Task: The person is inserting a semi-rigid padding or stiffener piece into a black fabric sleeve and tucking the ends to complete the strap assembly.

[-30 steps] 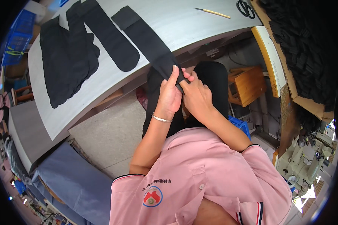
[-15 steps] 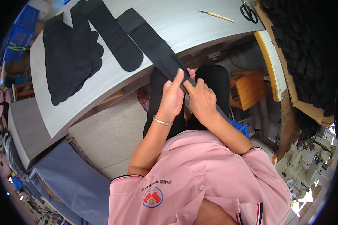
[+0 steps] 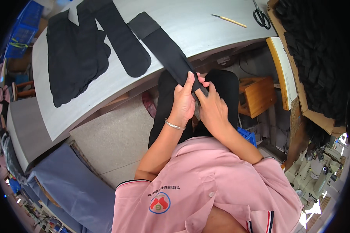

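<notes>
A long black sock (image 3: 169,52) stretches from the table edge toward my lap, its wide cuff lying on the tabletop. Near its close end my left hand (image 3: 184,101) grips it, thumb on top and fingers beneath. My right hand (image 3: 212,110) is closed at the same end, with a finger pressed against the fabric; its thumb is hidden. Left of the held sock lies another flat black sock (image 3: 126,48). Farther left, several black socks (image 3: 72,64) overlap in a pile.
The white table (image 3: 175,17) curves across the front. A yellow-handled pointed tool (image 3: 231,21) and black scissors (image 3: 261,18) lie at its far right. On the right stands a cardboard box (image 3: 319,118) heaped with black fabric pieces (image 3: 313,58). A wooden stool (image 3: 257,97) is beneath.
The fingers of my right hand have shifted and spread slightly at the sock's end. A dark strip that ran along my right wrist no longer shows. The whole view has shifted slightly.
</notes>
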Demonstrator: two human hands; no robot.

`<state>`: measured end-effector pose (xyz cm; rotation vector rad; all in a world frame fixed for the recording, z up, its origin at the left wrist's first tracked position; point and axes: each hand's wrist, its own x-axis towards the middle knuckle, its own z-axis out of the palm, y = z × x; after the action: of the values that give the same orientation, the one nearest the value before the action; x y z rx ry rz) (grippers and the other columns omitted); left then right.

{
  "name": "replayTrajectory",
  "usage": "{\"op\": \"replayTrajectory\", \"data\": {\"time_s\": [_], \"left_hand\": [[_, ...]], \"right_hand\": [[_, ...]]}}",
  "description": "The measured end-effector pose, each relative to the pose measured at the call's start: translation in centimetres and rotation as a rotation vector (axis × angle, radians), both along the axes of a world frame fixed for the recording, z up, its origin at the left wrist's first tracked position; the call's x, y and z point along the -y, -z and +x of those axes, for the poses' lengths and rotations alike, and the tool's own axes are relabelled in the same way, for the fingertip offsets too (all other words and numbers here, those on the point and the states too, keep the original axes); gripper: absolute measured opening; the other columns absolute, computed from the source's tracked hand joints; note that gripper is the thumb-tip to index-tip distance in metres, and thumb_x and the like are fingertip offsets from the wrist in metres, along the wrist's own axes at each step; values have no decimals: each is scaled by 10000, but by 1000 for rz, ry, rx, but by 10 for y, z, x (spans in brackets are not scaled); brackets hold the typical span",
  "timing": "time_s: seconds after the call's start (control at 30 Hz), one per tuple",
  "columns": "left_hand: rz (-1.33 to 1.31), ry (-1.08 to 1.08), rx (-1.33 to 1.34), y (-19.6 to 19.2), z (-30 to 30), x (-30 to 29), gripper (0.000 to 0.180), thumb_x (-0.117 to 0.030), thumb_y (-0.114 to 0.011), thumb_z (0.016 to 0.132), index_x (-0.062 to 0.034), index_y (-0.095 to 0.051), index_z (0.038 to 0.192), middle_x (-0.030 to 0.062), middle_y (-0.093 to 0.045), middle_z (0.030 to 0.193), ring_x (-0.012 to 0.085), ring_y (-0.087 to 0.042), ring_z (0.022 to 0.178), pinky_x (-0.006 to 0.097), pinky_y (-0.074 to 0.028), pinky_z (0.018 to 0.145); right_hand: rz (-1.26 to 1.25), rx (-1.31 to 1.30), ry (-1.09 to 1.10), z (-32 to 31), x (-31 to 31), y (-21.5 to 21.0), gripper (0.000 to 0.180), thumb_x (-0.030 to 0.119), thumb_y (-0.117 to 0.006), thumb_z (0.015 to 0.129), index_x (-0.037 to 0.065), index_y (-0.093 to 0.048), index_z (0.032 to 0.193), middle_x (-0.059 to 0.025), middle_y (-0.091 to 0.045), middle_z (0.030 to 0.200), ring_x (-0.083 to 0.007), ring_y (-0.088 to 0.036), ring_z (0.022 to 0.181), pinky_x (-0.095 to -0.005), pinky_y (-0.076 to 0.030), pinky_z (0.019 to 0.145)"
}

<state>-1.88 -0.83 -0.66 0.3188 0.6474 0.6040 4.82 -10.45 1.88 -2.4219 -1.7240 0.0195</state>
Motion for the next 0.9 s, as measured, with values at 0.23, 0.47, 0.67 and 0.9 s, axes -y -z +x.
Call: {"op": "replayTrajectory", "data": {"time_s": [0.23,0.47,0.67,0.9], "left_hand": [[78,18,50,3,8,6,357,-360,-584,1012,-7,-610,1054,91,-670,942,195,-662,928,353,-531,867],[18,9,22,-3,-2,-6,337,-319,-622,994,3,-622,1095,115,-682,1038,200,-663,954,354,-532,892],[-68,38,39,-1,-7,-8,340,-293,-657,972,0,-616,1140,112,-682,1037,200,-677,954,365,-571,870],[55,31,73,-1,-4,-8,332,-340,-656,971,-28,-607,1075,73,-658,939,178,-641,948,337,-506,919]], "right_hand": [[-21,67,76,2,-23,19,471,95,-623,843,209,-558,1296,-194,-599,971,-292,-668,740,-381,-539,578],[-81,-130,17,3,-6,-7,556,40,-638,818,206,-534,1338,-226,-603,982,-367,-668,786,-432,-552,626],[-164,-71,36,-10,25,-16,809,7,-687,765,265,-402,1477,-338,-483,1287,-373,-676,866,-418,-579,712],[45,-95,60,-1,-38,12,192,82,-635,818,57,-642,1008,-217,-571,1111,-335,-679,786,-413,-569,645]]}}
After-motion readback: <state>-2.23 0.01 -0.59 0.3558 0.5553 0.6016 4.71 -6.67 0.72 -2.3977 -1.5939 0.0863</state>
